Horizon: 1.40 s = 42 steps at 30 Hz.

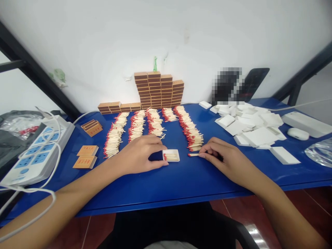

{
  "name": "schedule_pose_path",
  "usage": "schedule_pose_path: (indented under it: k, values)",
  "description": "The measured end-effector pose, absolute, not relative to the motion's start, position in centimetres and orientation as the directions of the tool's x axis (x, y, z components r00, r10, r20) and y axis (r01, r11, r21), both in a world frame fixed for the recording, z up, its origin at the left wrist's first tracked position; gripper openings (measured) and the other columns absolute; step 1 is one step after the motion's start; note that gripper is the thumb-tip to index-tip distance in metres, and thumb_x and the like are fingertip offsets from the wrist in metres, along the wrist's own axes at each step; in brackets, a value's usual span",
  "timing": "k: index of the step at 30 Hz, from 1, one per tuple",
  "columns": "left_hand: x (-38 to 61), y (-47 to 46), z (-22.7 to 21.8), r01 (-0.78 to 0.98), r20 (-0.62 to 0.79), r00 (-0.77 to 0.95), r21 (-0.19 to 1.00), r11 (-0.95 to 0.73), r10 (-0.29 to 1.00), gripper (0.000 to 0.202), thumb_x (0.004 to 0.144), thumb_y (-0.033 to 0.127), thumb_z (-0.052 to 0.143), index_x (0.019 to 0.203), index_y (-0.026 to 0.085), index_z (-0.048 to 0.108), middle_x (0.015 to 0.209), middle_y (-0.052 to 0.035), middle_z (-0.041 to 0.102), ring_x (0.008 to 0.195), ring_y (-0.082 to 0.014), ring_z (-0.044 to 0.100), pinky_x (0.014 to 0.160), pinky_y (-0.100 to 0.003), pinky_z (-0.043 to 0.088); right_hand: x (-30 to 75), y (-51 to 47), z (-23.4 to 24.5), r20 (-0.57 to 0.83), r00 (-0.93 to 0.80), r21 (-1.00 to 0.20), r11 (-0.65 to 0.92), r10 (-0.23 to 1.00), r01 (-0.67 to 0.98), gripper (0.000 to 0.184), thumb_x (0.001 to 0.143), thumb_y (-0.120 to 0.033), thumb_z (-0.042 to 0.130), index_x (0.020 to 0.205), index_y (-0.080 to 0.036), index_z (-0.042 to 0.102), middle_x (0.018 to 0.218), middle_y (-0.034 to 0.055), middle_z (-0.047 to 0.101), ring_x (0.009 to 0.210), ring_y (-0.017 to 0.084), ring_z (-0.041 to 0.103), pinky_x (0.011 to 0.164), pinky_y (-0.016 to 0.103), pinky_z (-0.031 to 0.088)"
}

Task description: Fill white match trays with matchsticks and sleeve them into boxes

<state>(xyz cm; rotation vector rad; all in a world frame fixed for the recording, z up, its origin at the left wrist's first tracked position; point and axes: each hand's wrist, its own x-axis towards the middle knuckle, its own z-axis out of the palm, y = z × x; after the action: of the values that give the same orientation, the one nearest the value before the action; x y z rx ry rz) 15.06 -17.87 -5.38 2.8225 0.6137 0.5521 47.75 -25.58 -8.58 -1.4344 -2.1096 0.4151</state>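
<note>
Blue table (181, 180), boxes (158, 90) stacked behind — match rows (153, 122) remain; left hand (138, 155) fingers clasp a part-filled tray (171, 155), right hand (228, 159) pinches a match (193, 155).

The blue tabletop (181, 180) carries five rows of red-tipped matches (154, 122) that run toward the wall, where brown matchbox sleeves (158, 90) stand stacked. Nearer lie a white inner tray (171, 155) part-filled with matches and, just to its right, a single match (193, 154). Empty white trays (249, 126) are heaped at the right. A power strip (38, 152) lies at the left, with flat sleeves (87, 150) beside it.
</note>
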Motion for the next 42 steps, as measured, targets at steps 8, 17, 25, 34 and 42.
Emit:
schedule_pose_path:
  k: [8,17,25,34,42]
  values:
    - [15.1,-18.0,-5.5,0.346,0.352,0.837,0.252,-0.904,0.418,0.033,0.099,0.043,0.075,0.117,0.016,0.078,0.104,-0.0092,0.076,0.098,-0.0238,0.072,0.089,-0.037,0.057,45.9,-26.5,-8.2,0.398,-0.226,-0.538,0.426,0.889,0.728,0.017,0.108,-0.037,0.059,0.102,-0.027,0.071,0.101,0.0056,0.068,0.081,0.019,0.066,0.073,0.034,0.053]
    - [15.4,-18.4,-5.2,0.32,0.416,0.821,0.231,-0.919,0.391,0.032,0.1,0.044,0.073,0.116,0.016,0.077,0.106,-0.0089,0.078,0.096,-0.0224,0.072,0.089,-0.037,0.058,41.5,-26.4,-7.2,0.463,-0.295,-0.427,0.502,0.836,0.752,0.012,0.109,-0.027,0.056,0.103,-0.027,0.067,0.099,0.0061,0.07,0.087,0.022,0.071,0.08,0.037,0.057]
    - [15.3,-18.4,-5.5,0.334,0.42,0.823,0.183,-0.925,0.381,0.032,0.101,0.046,0.072,0.114,0.017,0.077,0.106,-0.0083,0.078,0.096,-0.0225,0.072,0.087,-0.037,0.058,40.4,-25.7,-7.2,0.436,-0.363,-0.355,0.528,0.823,0.771,0.015,0.109,-0.027,0.054,0.106,-0.025,0.069,0.1,0.0073,0.07,0.089,0.023,0.07,0.08,0.038,0.057]
    - [15.2,-18.1,-5.6,0.338,0.413,0.828,0.173,-0.925,0.379,0.033,0.102,0.046,0.07,0.115,0.017,0.077,0.104,-0.0092,0.078,0.098,-0.023,0.073,0.089,-0.037,0.058,46.4,-25.7,-7.5,0.416,-0.168,-0.49,0.375,0.894,0.787,0.021,0.105,-0.042,0.062,0.102,-0.027,0.077,0.101,0.0072,0.071,0.073,0.02,0.063,0.067,0.038,0.053]
    - [15.1,-18.0,-5.7,0.338,0.409,0.819,0.224,-0.914,0.403,0.031,0.1,0.044,0.073,0.116,0.017,0.077,0.105,-0.0094,0.077,0.098,-0.0228,0.073,0.089,-0.036,0.058,48.5,-25.2,-8.7,0.326,-0.217,-0.535,0.369,0.92,0.76,0.024,0.104,-0.047,0.065,0.103,-0.029,0.079,0.1,0.006,0.067,0.073,0.018,0.059,0.065,0.035,0.052]
